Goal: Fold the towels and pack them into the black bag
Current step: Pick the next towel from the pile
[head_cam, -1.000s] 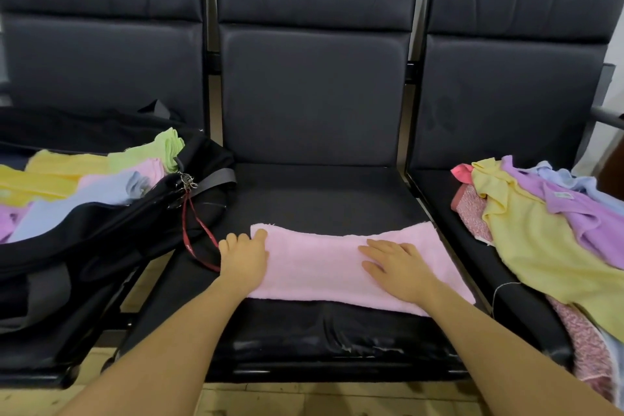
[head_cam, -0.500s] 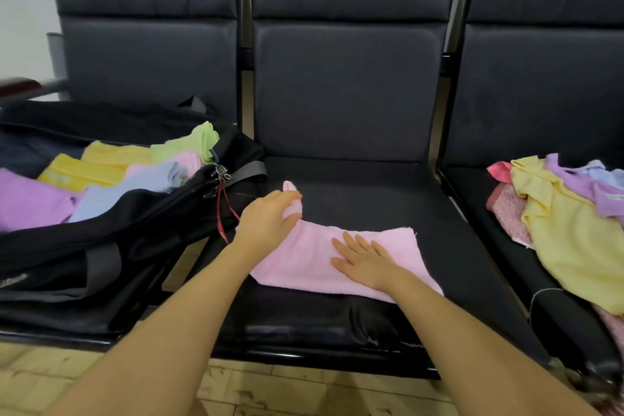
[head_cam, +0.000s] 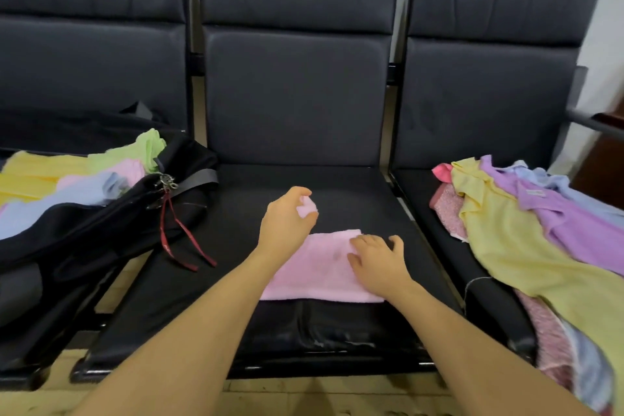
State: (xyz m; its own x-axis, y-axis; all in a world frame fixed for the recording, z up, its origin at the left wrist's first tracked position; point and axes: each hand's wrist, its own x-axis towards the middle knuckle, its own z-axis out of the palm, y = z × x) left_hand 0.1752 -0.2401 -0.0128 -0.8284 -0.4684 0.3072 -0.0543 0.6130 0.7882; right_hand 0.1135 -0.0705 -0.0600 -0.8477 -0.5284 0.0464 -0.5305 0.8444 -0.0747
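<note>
A pink towel [head_cam: 320,272] lies on the middle black seat [head_cam: 337,199], partly folded. My left hand [head_cam: 287,223] grips its left end and holds that corner lifted over the towel's middle. My right hand [head_cam: 378,260] presses flat on the towel's right part, fingers spread. The black bag [head_cam: 101,223] sits open on the left seat, with folded yellow, green, pink and blue towels [head_cam: 84,176] inside. A heap of unfolded towels [head_cam: 540,230], yellow, purple, blue and pink, covers the right seat.
A red strap [head_cam: 179,233] hangs from the bag's zipper onto the middle seat. Chair backs rise behind all three seats. A metal armrest [head_cam: 591,121] stands at the far right. Pale floor shows below the seat fronts.
My left hand took the towel's left end, lifted it and carried it rightward over the towel. My right hand slid along the towel and keeps pressing it. The camera swung left, then back right.
</note>
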